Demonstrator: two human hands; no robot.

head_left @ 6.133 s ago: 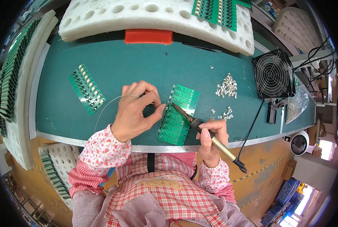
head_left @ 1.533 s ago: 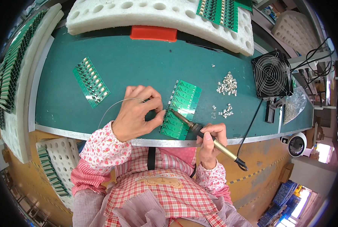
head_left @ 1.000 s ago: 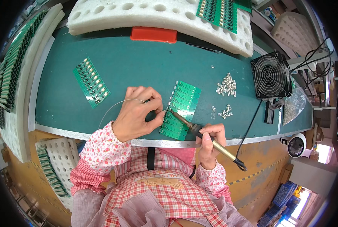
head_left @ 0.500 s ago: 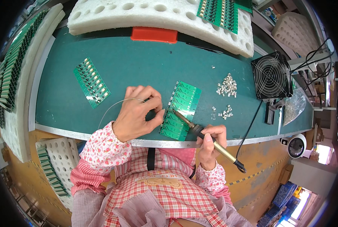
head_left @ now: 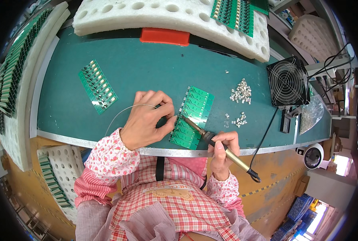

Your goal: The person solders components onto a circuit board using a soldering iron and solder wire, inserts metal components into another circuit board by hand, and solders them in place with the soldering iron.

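- Head view: the right hand [head_left: 222, 149] is clamped around the handle of a soldering iron [head_left: 217, 144], whose tip rests on the left edge of a green circuit board [head_left: 193, 116] lying on the green bench [head_left: 147, 64], just ahead of the person's chest.
- The left hand [head_left: 147, 120] lies on the bench just left of that board, fingers curled together and pinching a thin solder wire [head_left: 120, 113] that loops out to the left; the fingertips sit close to the iron's tip.
- A second green board [head_left: 97, 86] with a row of dark parts lies well apart on the left of the bench.
- Two small heaps of silvery metal parts [head_left: 240, 90] lie to the right of the worked board, with a small black fan [head_left: 288, 81] beyond them.
- A red block [head_left: 165, 36] sits at the far edge, against a white foam tray [head_left: 163, 16] that carries more green boards.
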